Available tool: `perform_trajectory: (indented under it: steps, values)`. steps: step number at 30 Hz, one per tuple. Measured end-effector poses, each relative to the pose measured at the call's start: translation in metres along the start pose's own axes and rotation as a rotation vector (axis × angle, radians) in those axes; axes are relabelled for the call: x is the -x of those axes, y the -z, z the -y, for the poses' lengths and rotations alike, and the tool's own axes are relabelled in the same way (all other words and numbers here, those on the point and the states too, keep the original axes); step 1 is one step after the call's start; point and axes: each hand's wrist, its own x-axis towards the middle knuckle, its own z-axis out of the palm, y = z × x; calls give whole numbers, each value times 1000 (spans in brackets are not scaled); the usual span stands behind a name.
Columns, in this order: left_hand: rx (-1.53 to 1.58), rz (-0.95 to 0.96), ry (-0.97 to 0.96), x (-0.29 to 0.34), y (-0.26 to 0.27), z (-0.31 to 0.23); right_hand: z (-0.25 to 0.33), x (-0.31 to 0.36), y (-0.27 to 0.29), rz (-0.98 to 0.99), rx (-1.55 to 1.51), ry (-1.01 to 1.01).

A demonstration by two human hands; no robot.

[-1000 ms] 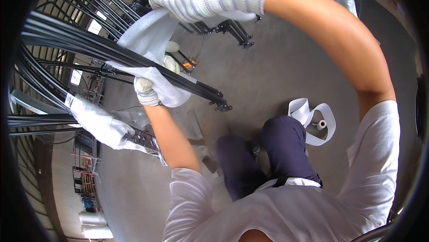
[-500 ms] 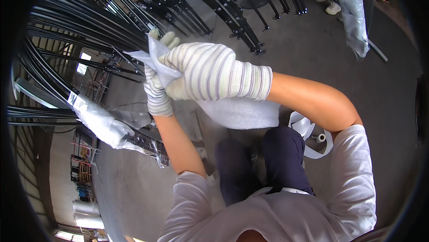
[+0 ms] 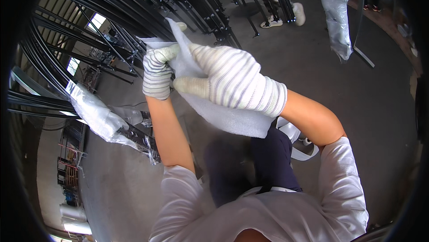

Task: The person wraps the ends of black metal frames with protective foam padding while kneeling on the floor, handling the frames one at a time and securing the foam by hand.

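Observation:
A white foam sheet [image 3: 239, 120] runs from the ends of a bundle of black metal tubes [image 3: 116, 12] down over my lap. My left hand [image 3: 157, 74], in a striped knit glove, is closed on the foam by the tube ends. My right hand [image 3: 234, 79], gloved the same way, pinches the sheet between thumb and fingers a little to the right. One upper corner of the foam stands up between the two hands. The foam and gloves hide the very ends of the tubes.
More black tube frames [image 3: 205, 7] stand ahead. At the left lies a bundle wrapped in clear plastic [image 3: 96, 112]; another wrapped piece [image 3: 335, 16] is at the far right. A white container [image 3: 306, 155] rests on the floor beside my right knee. Someone's white shoes [image 3: 271, 22] show beyond the frames.
My right hand has drawn away from my left, to the right and slightly down, opening out the foam between them. The view has shifted, and the person beyond the frames appears further left.

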Motion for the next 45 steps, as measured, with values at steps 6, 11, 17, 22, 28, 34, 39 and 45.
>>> perform_trajectory:
  steps: [6,11,17,22,28,34,39,45]
  values:
    - [-7,-60,101,-6,3,6,7,7,25,18,-27,-21]
    - [-2,-61,148,-7,23,17,8,6,21,39,156,-13]
    - [-6,3,203,-4,59,21,-1,13,5,142,-24,-61]
    - [-76,7,95,-1,64,17,-14,14,-1,152,-357,-150]
    - [-32,-107,77,4,52,13,-6,17,12,145,-621,-190]
    - [51,-12,62,-11,54,26,-30,32,5,239,-264,1]
    - [46,5,65,-8,61,21,-84,3,-2,-249,-669,-199]
    - [-82,-126,83,12,63,4,-109,-45,-18,-375,678,-673]
